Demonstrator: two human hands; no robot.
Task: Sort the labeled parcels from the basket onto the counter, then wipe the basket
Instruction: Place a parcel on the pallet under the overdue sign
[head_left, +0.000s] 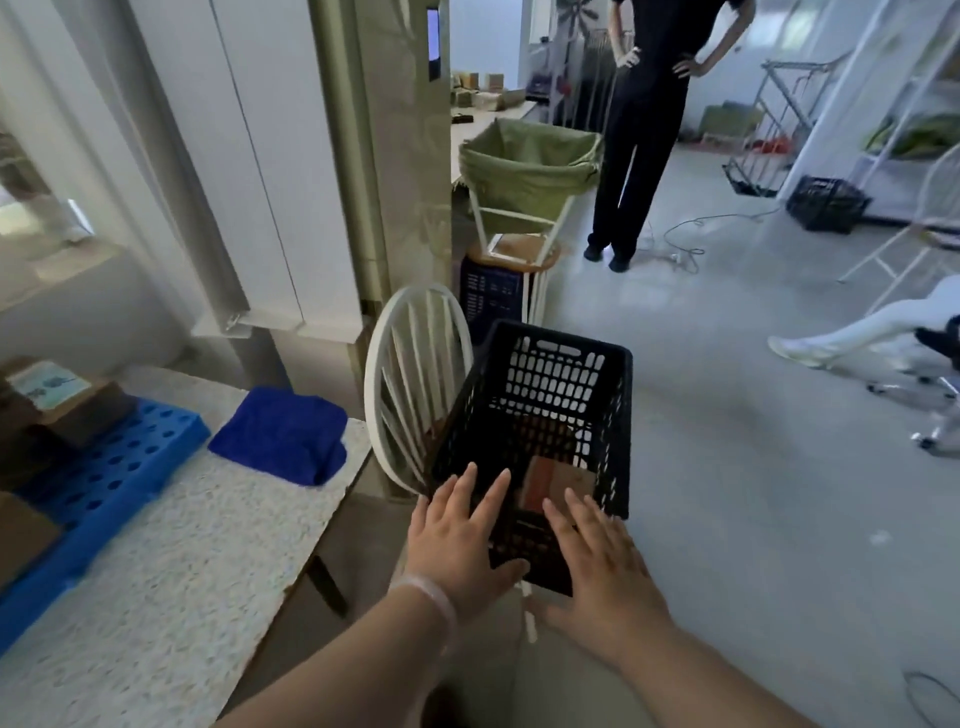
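Left hand (457, 540) and right hand (608, 564) both spread flat at the near end of the black basket (550, 374), gripping nothing, which sits on a white chair (410, 384) beside the desk (182, 545) with parcels (556, 478) inside, looks stiff and light, so the rims seem the spot to grab.

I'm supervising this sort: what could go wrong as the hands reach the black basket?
1. The black basket seems perched on the white chair; the left hand and right hand lie flat at its near rim, not gripping, so it may slip.
2. The parcels inside could slide if it tips.
3. The blue cloth at the counter edge might get knocked off.
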